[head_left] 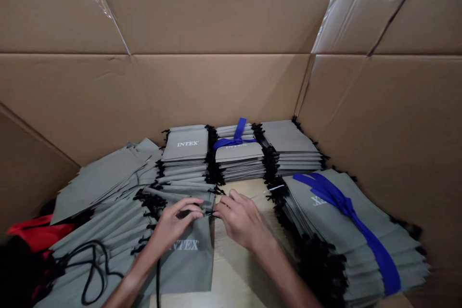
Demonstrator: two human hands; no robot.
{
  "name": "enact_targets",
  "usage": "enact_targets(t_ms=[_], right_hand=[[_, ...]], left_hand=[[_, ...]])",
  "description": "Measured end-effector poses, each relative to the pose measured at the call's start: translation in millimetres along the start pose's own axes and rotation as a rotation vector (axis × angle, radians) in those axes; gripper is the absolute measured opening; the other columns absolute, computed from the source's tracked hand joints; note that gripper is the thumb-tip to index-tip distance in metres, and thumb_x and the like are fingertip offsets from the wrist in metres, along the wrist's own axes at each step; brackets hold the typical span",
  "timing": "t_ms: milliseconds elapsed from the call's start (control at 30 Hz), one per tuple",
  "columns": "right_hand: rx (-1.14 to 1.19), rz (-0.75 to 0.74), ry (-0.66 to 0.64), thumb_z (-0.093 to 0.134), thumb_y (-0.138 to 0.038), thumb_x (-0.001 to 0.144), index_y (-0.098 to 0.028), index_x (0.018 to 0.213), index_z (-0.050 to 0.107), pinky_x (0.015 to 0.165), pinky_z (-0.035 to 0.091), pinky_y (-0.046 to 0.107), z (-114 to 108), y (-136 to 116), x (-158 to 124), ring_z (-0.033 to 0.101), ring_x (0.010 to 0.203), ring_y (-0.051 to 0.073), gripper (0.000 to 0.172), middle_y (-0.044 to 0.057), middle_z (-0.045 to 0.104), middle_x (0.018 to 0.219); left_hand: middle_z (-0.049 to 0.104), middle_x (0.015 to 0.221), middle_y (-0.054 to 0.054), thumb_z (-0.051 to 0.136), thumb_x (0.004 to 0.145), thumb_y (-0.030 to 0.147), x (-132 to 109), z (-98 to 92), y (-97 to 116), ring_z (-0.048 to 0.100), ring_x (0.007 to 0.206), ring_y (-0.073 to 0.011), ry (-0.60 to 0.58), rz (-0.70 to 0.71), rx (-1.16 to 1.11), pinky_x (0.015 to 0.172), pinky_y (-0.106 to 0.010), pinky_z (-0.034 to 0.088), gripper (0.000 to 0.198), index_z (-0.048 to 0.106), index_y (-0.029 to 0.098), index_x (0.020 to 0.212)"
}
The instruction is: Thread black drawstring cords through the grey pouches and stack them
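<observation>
A grey drawstring bag (191,269) with white INTEX lettering lies flat in front of me, partly under my left forearm. My left hand (176,221) pinches at the bag's top right corner, thumb and forefinger nearly meeting. Close beside it, my right hand (240,219) has its fingers closed on the black drawstring (209,213) at that corner. Only a short bit of this cord shows between the two hands. Another black cord (94,262) lies looped over the grey bags at the left.
Tall cardboard walls (216,86) enclose the work surface (231,274). Stacked grey bags (186,147) line the back. At right lies a bundle (361,245) tied with blue ribbon (346,204). Loose bags (108,173) and red cloth (39,231) are at left.
</observation>
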State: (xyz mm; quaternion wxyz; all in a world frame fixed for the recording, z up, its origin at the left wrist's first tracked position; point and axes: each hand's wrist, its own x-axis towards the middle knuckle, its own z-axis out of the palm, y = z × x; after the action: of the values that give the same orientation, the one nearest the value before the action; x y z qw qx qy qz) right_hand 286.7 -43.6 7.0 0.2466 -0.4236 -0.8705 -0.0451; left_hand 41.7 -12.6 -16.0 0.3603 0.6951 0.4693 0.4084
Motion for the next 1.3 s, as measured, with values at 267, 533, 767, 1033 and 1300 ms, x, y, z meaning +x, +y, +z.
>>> enact_targets(t_ms=[267, 533, 767, 1033, 1300], right_hand=[[-0.021, 0.088, -0.106, 0.073, -0.022, 0.107, -0.023, 0.097, 0.075, 0.071, 0.048, 0.036, 7, 12, 1, 0.062, 0.096, 0.024, 0.01, 0.004, 0.077, 0.094], [0.158, 0.138, -0.03, 0.073, -0.018, 0.105, -0.023, 0.096, 0.074, 0.075, 0.047, 0.036, -20, 25, -8, 0.063, 0.096, 0.023, 0.01, 0.003, 0.078, 0.096], [0.171, 0.097, 0.03, 0.067, -0.023, 0.111, -0.022, 0.101, 0.073, 0.078, 0.047, 0.037, -18, 13, -5, 0.063, 0.098, 0.024, 0.012, 0.004, 0.076, 0.096], [-0.001, 0.05, -0.034, 0.063, -0.022, 0.112, -0.021, 0.101, 0.073, 0.075, 0.049, 0.037, 0, -1, -1, 0.061, 0.1, 0.026, 0.016, 0.008, 0.075, 0.097], [-0.006, 0.041, -0.031, 0.066, -0.021, 0.111, -0.02, 0.099, 0.073, 0.075, 0.05, 0.037, 6, -5, 0, 0.061, 0.1, 0.027, 0.014, 0.008, 0.074, 0.096]], left_hand=[[0.084, 0.076, -0.004, 0.084, 0.083, 0.045, 1, -4.9, 4, 0.083, 0.077, -0.0237, 0.041, -0.046, -0.061, 0.073, -0.029, 0.067, 0.03, 0.083, 0.021, 0.1], [0.088, 0.102, -0.009, 0.074, 0.092, 0.046, 2, 5.0, -3, 0.084, 0.094, -0.0255, 0.044, 0.023, 0.041, 0.087, -0.032, 0.067, 0.03, 0.086, 0.022, 0.104], [0.087, 0.097, -0.007, 0.073, 0.094, 0.043, 0, 8.2, -7, 0.081, 0.088, -0.0225, 0.026, 0.066, 0.085, 0.087, -0.031, 0.065, 0.031, 0.084, 0.021, 0.113], [0.088, 0.098, -0.007, 0.069, 0.096, 0.045, -2, 9.8, -9, 0.083, 0.089, -0.0233, 0.022, 0.068, 0.153, 0.078, -0.028, 0.064, 0.028, 0.084, 0.023, 0.105], [0.087, 0.096, -0.007, 0.07, 0.095, 0.046, -2, 10.5, -10, 0.082, 0.088, -0.0234, 0.04, 0.067, 0.124, 0.082, -0.029, 0.064, 0.028, 0.082, 0.022, 0.104]])
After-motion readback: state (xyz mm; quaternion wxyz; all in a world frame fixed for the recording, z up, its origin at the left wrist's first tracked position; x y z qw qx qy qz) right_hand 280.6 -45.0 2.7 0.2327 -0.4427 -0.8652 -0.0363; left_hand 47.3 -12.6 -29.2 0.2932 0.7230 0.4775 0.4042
